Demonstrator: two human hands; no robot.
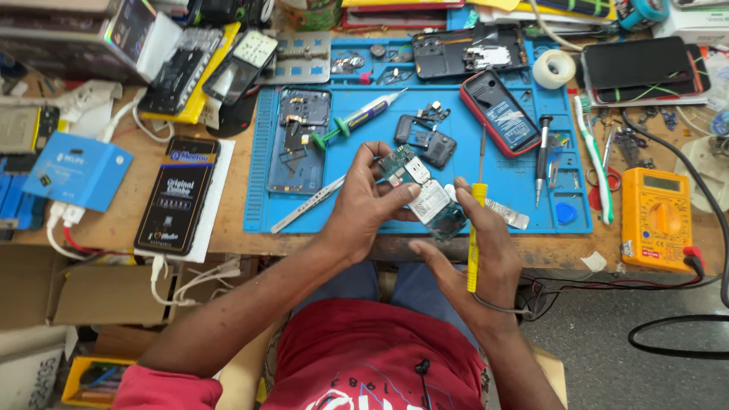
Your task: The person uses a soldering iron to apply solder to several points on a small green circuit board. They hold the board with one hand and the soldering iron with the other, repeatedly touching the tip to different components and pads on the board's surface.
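Right now I am holding a small green circuit board (425, 193) in my left hand (370, 199), the grip closed on its upper end, just above the near edge of the blue mat (456, 152) on the bench (121, 220). My right hand (474, 254) is clamping a yellow-handled screwdriver (474, 228) upright, its thin shaft rising past the board's right side.

As I judge it, the shaft is sitting so close to the board that a slip could scrape it. The board is hanging over the bench edge, so a loosening grip could drop it toward my lap.

My fingers are hiding much of the board's underside, and the tiny parts lying by the syringe (357, 121) are too small to make out.
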